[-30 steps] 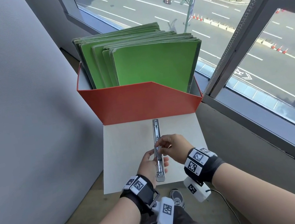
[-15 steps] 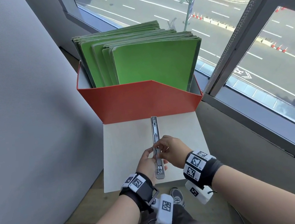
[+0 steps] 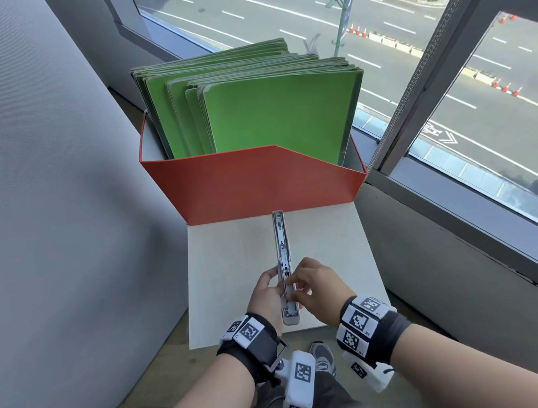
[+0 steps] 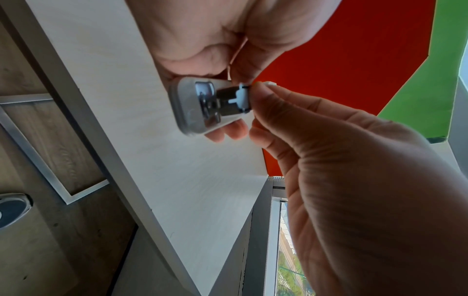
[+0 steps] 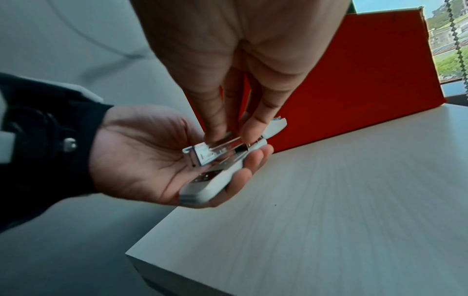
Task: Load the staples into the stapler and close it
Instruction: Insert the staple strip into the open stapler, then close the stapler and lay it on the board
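Head view: the slim grey-and-chrome metal stapler [image 3: 285, 270] lies swung fully open over the pale wooden table [image 3: 329, 247], the left hand [image 3: 266, 295] cupping its base.

Left wrist view: the magazine end faces the camera, unclosed.

Right wrist view: the right hand [image 5: 235, 66] pinches a silvery staple strip [image 5: 224, 142] w/ fingertips, pressing it into the channel. Loading approx. underway; closing still left.

Long grey matt-plastic stapler [image 3: 284, 264] with glossy chrome metal channel; pale matt wood-grain tabletop [image 3: 333, 250]; smooth orange card file box [image 3: 258, 184]; green matt paper folders [image 3: 279, 112].

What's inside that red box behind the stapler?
The red box holds a row of green folders standing upright, their tops rising above its front wall. That wall covers their lower parts and the box's bottom, so anything lying down there cannot be seen.
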